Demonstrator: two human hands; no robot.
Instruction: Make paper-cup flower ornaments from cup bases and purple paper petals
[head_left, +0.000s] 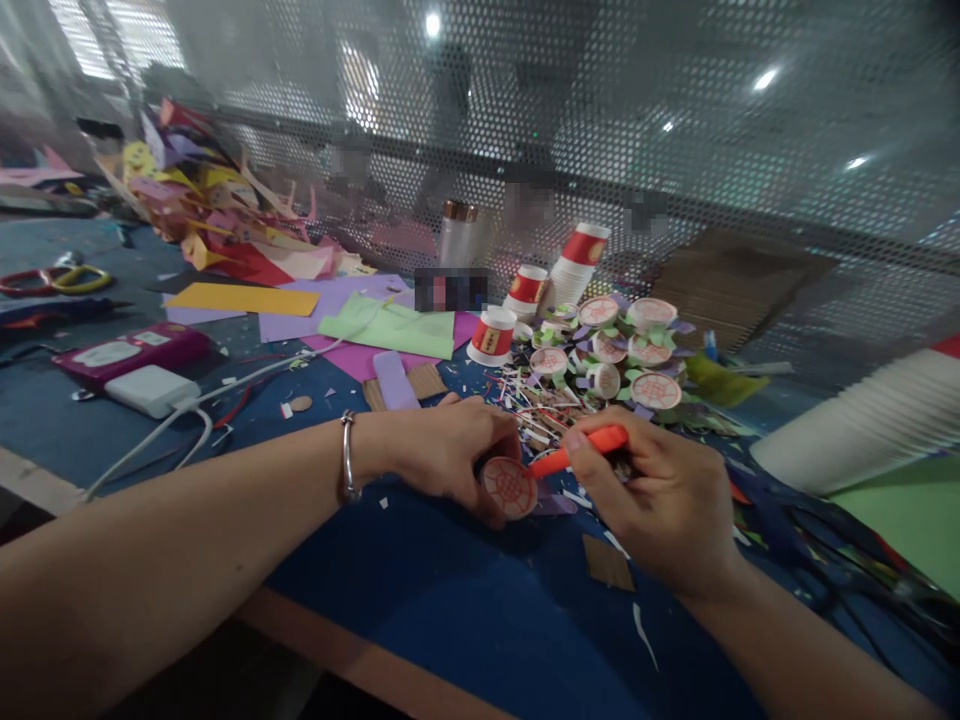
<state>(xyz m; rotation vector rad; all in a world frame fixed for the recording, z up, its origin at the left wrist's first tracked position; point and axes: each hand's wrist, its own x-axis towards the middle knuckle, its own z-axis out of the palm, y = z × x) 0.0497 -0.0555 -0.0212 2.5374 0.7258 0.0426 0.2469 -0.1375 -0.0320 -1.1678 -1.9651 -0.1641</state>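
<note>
Right, centre of the frame: the left hand (450,450) has its grip closed around a small paper cup (508,487). The cup is tipped on its side so its round, red-printed base faces the camera, low over the blue surface (465,600). A silver bracelet (347,457) sits on that wrist. Just right of it, the right hand (667,500) has its grip wrapped tight on an orange tool (581,450). The tool's tip points left and meets the cup's edge; whether it is a blade or scissors, I cannot tell. Behind the hands lie paper snippets (536,405), then a cluster of cup flowers (615,350). A stack of white cups (862,420) lies on its side at the right edge. At left rest a white charger (150,390) and, further up, yellow-handled scissors (75,278).
</note>
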